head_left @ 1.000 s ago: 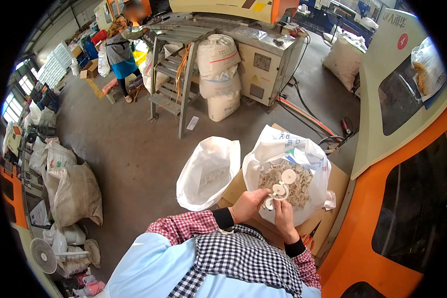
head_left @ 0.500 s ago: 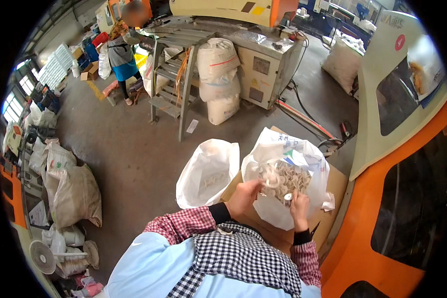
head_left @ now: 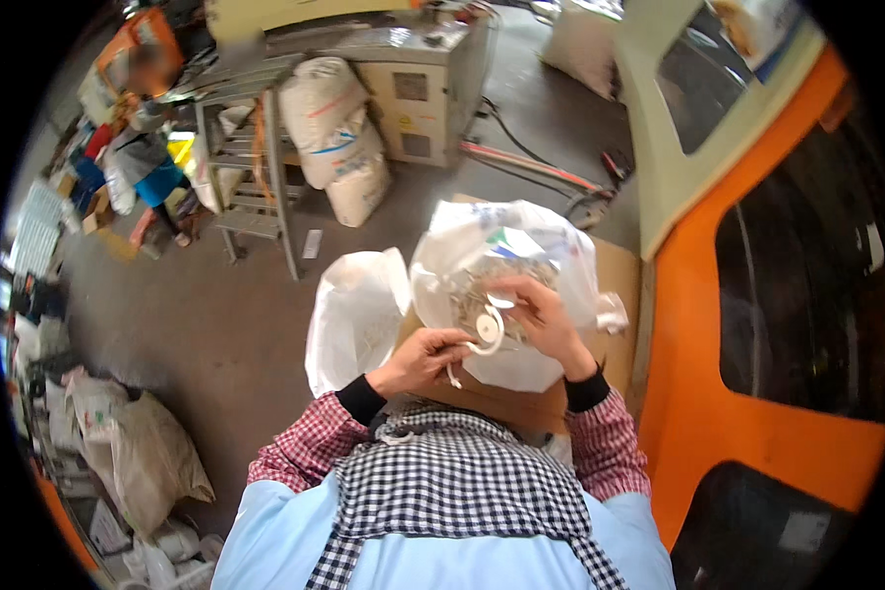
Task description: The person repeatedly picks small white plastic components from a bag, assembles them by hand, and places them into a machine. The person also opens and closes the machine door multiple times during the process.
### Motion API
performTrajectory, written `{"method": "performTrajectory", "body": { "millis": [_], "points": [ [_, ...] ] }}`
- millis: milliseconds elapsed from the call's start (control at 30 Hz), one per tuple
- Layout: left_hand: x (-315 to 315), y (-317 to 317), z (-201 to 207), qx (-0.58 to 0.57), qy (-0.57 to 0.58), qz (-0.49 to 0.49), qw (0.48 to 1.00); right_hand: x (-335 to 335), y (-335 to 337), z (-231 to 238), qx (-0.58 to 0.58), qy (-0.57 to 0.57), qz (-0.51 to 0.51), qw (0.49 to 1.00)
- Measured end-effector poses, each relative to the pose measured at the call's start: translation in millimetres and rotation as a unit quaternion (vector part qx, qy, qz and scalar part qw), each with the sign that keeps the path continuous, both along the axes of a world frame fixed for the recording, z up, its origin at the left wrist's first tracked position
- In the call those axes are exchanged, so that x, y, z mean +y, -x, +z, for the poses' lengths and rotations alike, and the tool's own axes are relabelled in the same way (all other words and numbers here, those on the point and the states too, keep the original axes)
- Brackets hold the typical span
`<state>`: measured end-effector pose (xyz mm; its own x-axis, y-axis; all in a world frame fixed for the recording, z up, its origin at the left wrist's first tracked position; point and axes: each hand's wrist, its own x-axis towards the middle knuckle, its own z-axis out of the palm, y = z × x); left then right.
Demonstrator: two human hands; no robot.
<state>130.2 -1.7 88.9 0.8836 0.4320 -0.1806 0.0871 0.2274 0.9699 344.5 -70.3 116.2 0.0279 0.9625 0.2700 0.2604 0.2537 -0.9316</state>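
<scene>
Head view: your left hand pinches a flat white plastic ring part at frame centre, just over the near lip of the open white plastic bag of small pale parts. Your right hand is curled, fingertips touching the same part.

Risk: the grip looks light, so the part could slip and drop outside the bag onto the brown cardboard box. Leaning on the rim could tip the bag.

Versus 1.0 s ago: both hands sit higher, the part lifted off the heap.

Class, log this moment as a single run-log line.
left hand: holds white ring part | right hand: in open white bag of parts | second white bag: left, untouched
</scene>
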Motion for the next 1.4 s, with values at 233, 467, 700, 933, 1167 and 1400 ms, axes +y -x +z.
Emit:
{"method": "performTrajectory", "body": {
  "millis": [233, 467, 700, 933, 1167, 1400],
  "points": [
    [-5, 11, -16, 0.121, -0.223, 0.187, 0.949, -8, 29, 2, -0.275, -0.181, -0.118, 0.937],
    [-4, 14, -24, -0.043, 0.381, 0.173, 0.907, -12, 61, -12, -0.285, -0.201, -0.057, 0.936],
    [-9, 11, -28, -0.075, 0.278, 0.274, 0.918, -16, 59, -34, 0.199, 0.130, -0.046, 0.970],
    [-12, 9, -12, -0.039, 0.307, 0.273, 0.911, -29, 52, -25, -0.241, -0.046, -0.075, 0.966],
    [-13, 4, -9, -0.074, 0.015, 0.305, 0.949, -31, 61, -25, -0.024, 0.027, -0.079, 0.996],
    [-17, -4, -10, -0.049, -0.405, 0.321, 0.855, -27, 47, -51, -0.046, 0.069, -0.124, 0.989]
  ]
}}
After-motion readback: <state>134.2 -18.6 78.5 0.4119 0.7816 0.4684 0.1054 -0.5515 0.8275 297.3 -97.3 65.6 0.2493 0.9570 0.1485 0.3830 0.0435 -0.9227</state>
